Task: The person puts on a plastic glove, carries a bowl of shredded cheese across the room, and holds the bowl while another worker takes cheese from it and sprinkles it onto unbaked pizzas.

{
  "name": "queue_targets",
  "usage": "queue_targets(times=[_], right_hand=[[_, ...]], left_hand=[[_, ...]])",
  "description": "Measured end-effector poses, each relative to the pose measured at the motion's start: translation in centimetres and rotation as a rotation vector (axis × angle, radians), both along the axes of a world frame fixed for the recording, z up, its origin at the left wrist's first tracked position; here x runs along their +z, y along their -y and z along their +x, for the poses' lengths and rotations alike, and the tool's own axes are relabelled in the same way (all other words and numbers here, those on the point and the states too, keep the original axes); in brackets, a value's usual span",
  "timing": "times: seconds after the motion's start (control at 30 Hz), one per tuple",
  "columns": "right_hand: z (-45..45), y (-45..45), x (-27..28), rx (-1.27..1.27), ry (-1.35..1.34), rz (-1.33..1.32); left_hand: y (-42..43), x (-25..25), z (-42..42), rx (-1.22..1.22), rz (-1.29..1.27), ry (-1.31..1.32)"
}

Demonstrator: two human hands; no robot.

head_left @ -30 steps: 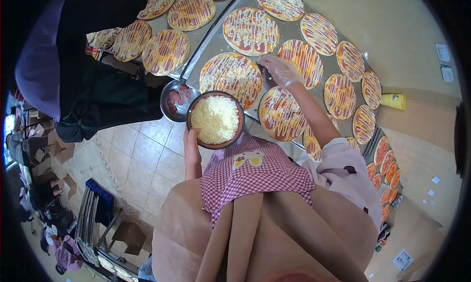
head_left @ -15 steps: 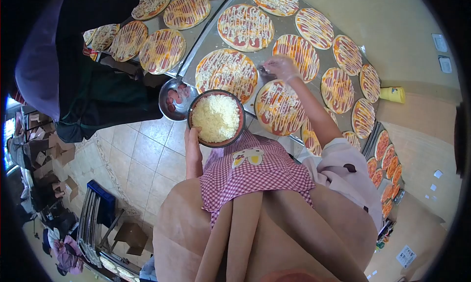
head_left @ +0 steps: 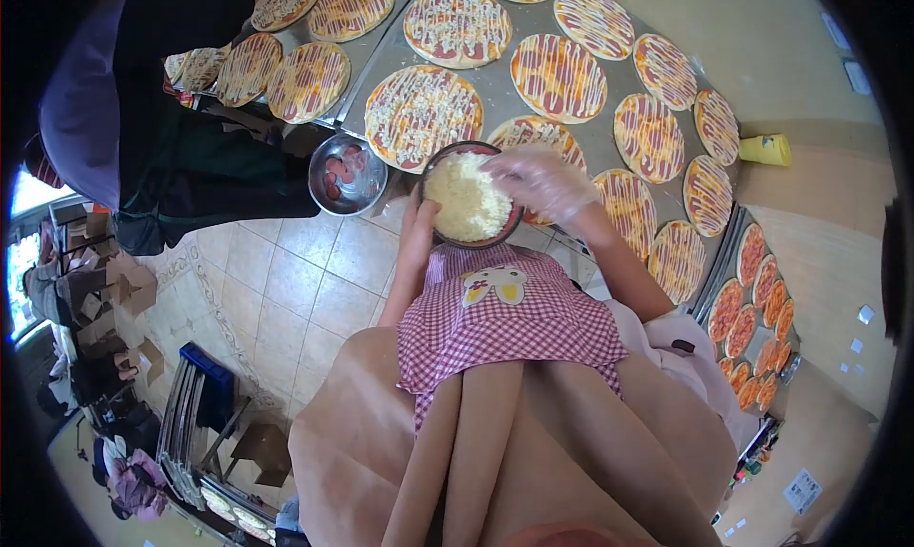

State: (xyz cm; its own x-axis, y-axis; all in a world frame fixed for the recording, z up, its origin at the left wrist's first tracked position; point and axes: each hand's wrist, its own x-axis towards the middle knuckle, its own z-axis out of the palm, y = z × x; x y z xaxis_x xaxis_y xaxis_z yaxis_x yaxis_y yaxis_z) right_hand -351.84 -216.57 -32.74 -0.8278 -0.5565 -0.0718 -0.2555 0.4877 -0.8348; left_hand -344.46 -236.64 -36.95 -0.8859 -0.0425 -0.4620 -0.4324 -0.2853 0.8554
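Note:
My left hand point(head_left: 416, 231) grips the left side of a dark-rimmed bowl point(head_left: 483, 246), its thumb over the rim. Grated cheese point(head_left: 464, 204) fills this bowl, held in front of my checked apron point(head_left: 514, 323). My right hand point(head_left: 550, 183), in a clear plastic glove, is over the bowl's right edge with its fingertips at the cheese; motion blurs the fingers. Just beyond the bowl lies a pizza point(head_left: 424, 119) strewn with grated cheese. Another pizza point(head_left: 538, 136) with striped sauce is partly hidden behind the bowl and my right hand.
Several sauced pizzas point(head_left: 559, 79) cover the metal table point(head_left: 376, 90). A steel bowl point(head_left: 320, 200) holding sliced sausage point(head_left: 345, 178) is at its near left corner. A co-worker in dark clothes point(head_left: 200, 166) stands left. A yellow cup point(head_left: 766, 150) is at right; racked pizzas point(head_left: 741, 330) stand below it.
My right hand has moved from over the pizzas back to the cheese bowl. The bowl in my left hand has shifted right and slightly up in view.

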Motion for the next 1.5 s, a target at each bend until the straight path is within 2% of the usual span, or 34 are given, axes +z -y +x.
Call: queue_targets(times=[0.07,0.13,0.2,0.23,0.3,0.33,0.4,0.47,0.5,0.57,0.6,0.7,0.73,0.83,0.93,1.03,1.13,1.23,1.33,1.43,1.5], right_hand=[[1.9,0.7,-2.6,0.178,-0.361,0.124],[3.9,1.2,-1.8,0.188,-0.170,0.286],[4.8,1.1,-2.2,0.224,-0.041,0.381],[4.7,0.7,-1.8,0.175,0.008,0.348],[3.8,-0.7,-0.8,0.087,0.100,0.281],[2.8,-1.6,-1.6,-0.001,0.020,0.180],[0.8,-2.8,-2.2,-0.196,0.155,0.065],[-2.1,-4.1,-6.4,-0.133,-0.180,0.379],[-2.5,-3.7,-6.1,-0.098,-0.353,0.533],[-3.0,-3.2,-5.2,-0.170,-0.243,0.633],[-3.0,-2.7,-4.3,-0.201,-0.186,0.682],[-4.4,-3.9,-8.1,-0.041,-0.264,0.558],[-4.5,-3.7,-8.6,0.141,-0.456,0.669],[-1.3,-3.2,-7.0,0.109,-0.381,0.530],[1.0,-1.8,-4.9,0.107,-0.281,0.663],[2.1,-3.0,-7.9,0.054,-0.199,0.439],[3.1,-4.1,-10.0,0.104,-0.414,0.433],[4.6,-5.3,-9.1,-0.054,-0.039,0.315],[5.5,-5.5,-5.5,-0.073,-0.250,0.521],[5.4,-5.7,-5.6,-0.154,-0.483,0.288],[5.8,-4.7,-3.0,-0.069,-0.281,0.192]], left_hand=[[-1.2,-1.0,0.2,-0.054,-0.030,-0.012],[-2.3,0.2,0.7,-0.082,-0.023,-0.019],[-2.8,-3.0,2.3,-0.034,-0.060,0.143],[-3.1,-3.4,2.8,-0.008,-0.078,0.226],[-3.1,-2.5,4.1,0.016,-0.034,0.160],[-3.2,-1.9,4.6,0.030,-0.013,0.130],[-2.5,-4.1,5.6,0.068,0.029,0.079],[-1.8,-5.1,6.5,0.124,0.005,0.048],[-1.8,-4.3,6.8,0.159,0.007,0.053],[-1.6,-2.7,7.5,0.234,0.008,0.066],[-0.7,-5.2,8.2,0.209,-0.032,0.033],[0.1,-5.7,9.7,0.240,-0.005,0.070],[0.2,-5.6,10.2,0.270,-0.002,0.101],[0.4,-5.7,11.5,0.325,-0.006,0.171],[1.0,-8.0,12.6,0.315,-0.028,0.184],[0.7,-8.0,12.7,0.323,-0.024,0.161],[-0.2,-7.2,12.1,0.335,-0.035,0.162],[-0.7,-7.3,11.5,0.285,-0.027,0.171],[-1.4,-6.5,10.7,0.240,-0.020,0.171],[-2.7,-4.4,9.8,0.215,-0.025,0.142],[-2.9,-4.7,9.2,0.161,-0.036,0.121]])
